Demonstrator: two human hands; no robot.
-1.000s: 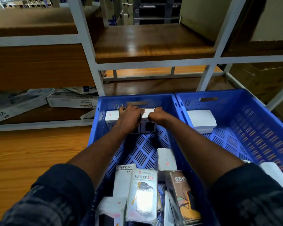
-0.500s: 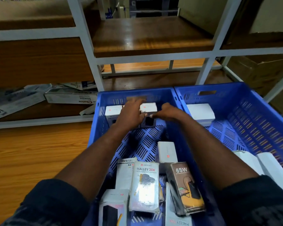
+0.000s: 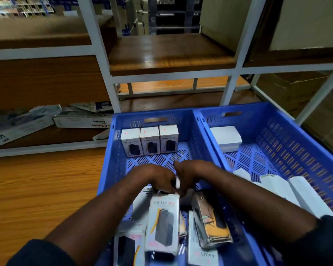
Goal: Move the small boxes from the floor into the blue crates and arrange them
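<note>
The small boxes are white packs printed with a dark power bank; three point(image 3: 150, 141) stand upright in a touching row against the far wall of the left crate point(image 3: 112, 169), at 12 o'clock from the hands. At 6 o'clock in that crate lies a loose pile: a printed box point(image 3: 163, 223) face up, a yellow-and-black box point(image 3: 210, 219) tilted at its 3 o'clock, and others partly hidden.

The right crate point(image 3: 296, 143), touching the left one at its 3 o'clock, holds a plain white carton point(image 3: 225, 136) at its far end and long white packs point(image 3: 277, 187) nearer.

The hands meet over the pile's far edge. A white box point(image 3: 177, 182), showing only a thin edge, sits between them. The right hand point(image 3: 189, 175) curls its fingers round it. The left hand point(image 3: 158, 179) curls down against it and the printed box; blur hides whether it grips either.
</note>
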